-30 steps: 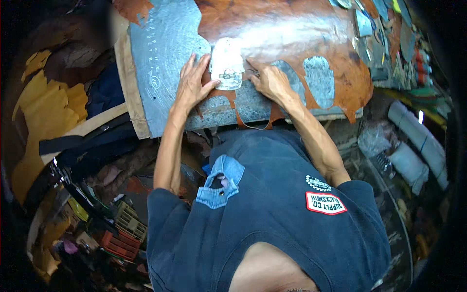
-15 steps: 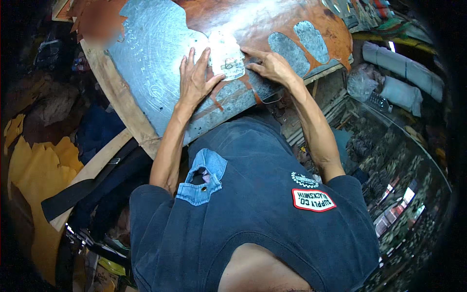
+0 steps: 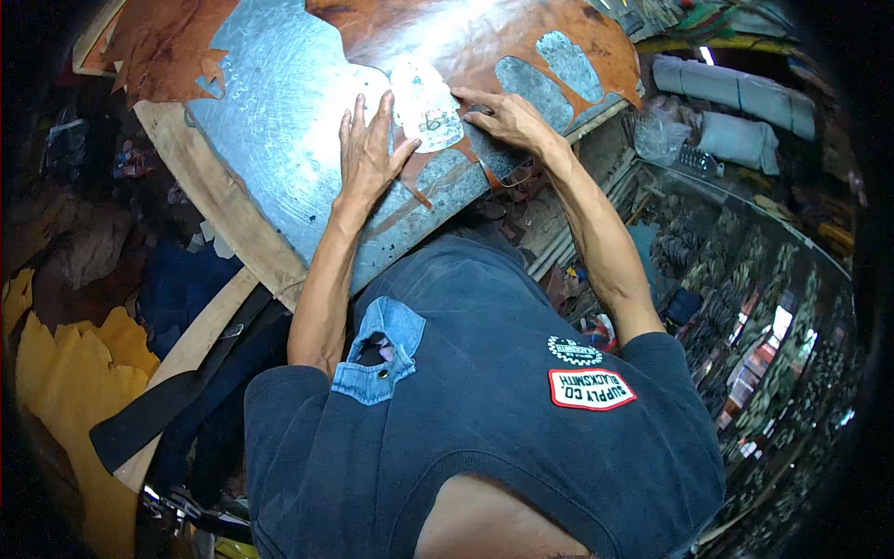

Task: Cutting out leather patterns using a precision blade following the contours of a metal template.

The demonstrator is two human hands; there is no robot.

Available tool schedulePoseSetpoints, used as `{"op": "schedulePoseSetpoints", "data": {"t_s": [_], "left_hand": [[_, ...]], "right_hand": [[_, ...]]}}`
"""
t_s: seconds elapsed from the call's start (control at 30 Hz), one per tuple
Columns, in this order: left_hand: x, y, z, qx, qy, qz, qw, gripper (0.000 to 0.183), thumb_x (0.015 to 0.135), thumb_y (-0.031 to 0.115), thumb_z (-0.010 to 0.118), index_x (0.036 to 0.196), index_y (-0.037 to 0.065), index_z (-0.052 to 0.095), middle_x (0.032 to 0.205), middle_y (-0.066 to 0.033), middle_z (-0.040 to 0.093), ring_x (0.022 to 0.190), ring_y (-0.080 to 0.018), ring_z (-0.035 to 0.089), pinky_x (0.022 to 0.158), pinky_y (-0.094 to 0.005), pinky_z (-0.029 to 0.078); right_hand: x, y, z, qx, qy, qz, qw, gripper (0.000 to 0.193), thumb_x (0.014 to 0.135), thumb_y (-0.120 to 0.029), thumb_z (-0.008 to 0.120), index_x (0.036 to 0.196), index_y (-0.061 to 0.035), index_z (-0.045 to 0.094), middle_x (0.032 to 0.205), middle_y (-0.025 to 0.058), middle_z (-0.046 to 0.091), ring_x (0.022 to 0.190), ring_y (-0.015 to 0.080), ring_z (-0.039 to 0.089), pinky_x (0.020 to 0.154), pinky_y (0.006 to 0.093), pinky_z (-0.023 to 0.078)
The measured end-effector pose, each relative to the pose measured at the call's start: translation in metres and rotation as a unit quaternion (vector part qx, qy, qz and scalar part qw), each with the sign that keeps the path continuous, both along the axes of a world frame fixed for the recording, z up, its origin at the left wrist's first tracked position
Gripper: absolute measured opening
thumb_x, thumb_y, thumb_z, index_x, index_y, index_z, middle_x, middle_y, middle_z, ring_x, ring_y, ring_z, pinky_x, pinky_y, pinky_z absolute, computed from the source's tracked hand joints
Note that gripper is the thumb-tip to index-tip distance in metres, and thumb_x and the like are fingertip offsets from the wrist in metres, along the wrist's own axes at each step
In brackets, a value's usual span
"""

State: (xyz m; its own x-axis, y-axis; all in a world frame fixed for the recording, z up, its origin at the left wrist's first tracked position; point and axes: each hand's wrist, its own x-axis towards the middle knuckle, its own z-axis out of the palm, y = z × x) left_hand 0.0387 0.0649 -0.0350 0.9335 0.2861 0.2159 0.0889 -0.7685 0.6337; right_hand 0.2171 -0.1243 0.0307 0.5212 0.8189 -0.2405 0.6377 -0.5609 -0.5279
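Observation:
A white sole-shaped template (image 3: 427,104) lies flat on a brown leather hide (image 3: 438,35), near the edge of a grey metal-topped table (image 3: 270,121). My left hand (image 3: 366,154) rests flat with its fingers apart, its thumb touching the template's left edge. On the other side, my right hand (image 3: 512,119) stretches its index finger to the template's right edge; its other fingers are bent and partly hidden. No tool shows in either hand. Sole-shaped cut-outs in the hide right of my right hand show grey beneath, and narrow leather strips hang below the template.
Another piece of brown leather (image 3: 172,47) lies at the table's far left, above its wooden edge (image 3: 219,200). Yellow leather (image 3: 79,373) hangs at the lower left. A glass-topped case (image 3: 745,307) stands at the right, with wrapped white rolls (image 3: 736,91) beyond it.
The whole view has shifted slightly, the table moving left and up in the picture. Both hands stay beside the template, with almost no change in their pose.

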Motion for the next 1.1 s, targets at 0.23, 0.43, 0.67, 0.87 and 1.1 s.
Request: {"op": "schedulePoseSetpoints", "data": {"t_s": [0.23,0.43,0.67,0.87,1.1], "left_hand": [[0.002,-0.001,0.001,0.010,0.002,-0.002,1.000,0.080,0.083,0.037,0.072,0.146,0.003,0.037,0.142,-0.0172,0.049,0.141,-0.0429,0.028,0.113,-0.0568,0.020],[0.002,-0.002,0.005,0.022,0.009,-0.004,1.000,0.077,0.084,0.036,0.071,0.145,0.003,0.038,0.140,-0.0187,0.052,0.140,-0.0430,0.029,0.114,-0.0558,0.020],[-0.001,-0.002,0.003,0.036,0.026,0.003,0.999,0.079,0.083,0.036,0.072,0.146,0.002,0.037,0.145,-0.0187,0.046,0.141,-0.0422,0.029,0.114,-0.0549,0.021],[-0.003,-0.002,0.003,0.010,0.002,0.023,1.000,0.086,0.081,0.038,0.074,0.147,0.003,0.033,0.145,-0.0179,0.046,0.140,-0.0411,0.031,0.114,-0.0537,0.023],[-0.002,-0.001,0.006,0.033,0.048,0.004,0.998,0.080,0.083,0.037,0.072,0.146,0.004,0.037,0.145,-0.0167,0.046,0.141,-0.0413,0.030,0.115,-0.0548,0.022]], "right_hand": [[0.006,-0.006,-0.002,-0.042,-0.010,0.023,0.999,0.056,0.089,-0.040,0.067,0.141,-0.0272,0.050,0.095,0.0193,0.070,0.076,0.0341,0.068,0.070,0.0452,0.052],[-0.002,-0.007,-0.009,-0.055,-0.086,0.057,0.993,0.084,0.076,-0.062,0.070,0.146,-0.0253,0.041,0.116,0.0176,0.067,0.100,0.0392,0.065,0.085,0.0466,0.053],[-0.008,-0.005,-0.008,-0.072,-0.079,0.036,0.994,0.081,0.076,-0.060,0.071,0.144,-0.0250,0.044,0.116,0.0190,0.066,0.103,0.0395,0.064,0.087,0.0484,0.052],[-0.007,-0.004,-0.009,-0.094,-0.067,0.031,0.993,0.079,0.079,-0.054,0.071,0.146,-0.0252,0.041,0.118,0.0116,0.067,0.102,0.0373,0.065,0.086,0.0470,0.053],[-0.009,-0.006,-0.011,-0.056,-0.085,0.040,0.994,0.078,0.079,-0.058,0.069,0.144,-0.0254,0.043,0.108,0.0194,0.068,0.095,0.0393,0.067,0.078,0.0489,0.054]]}}
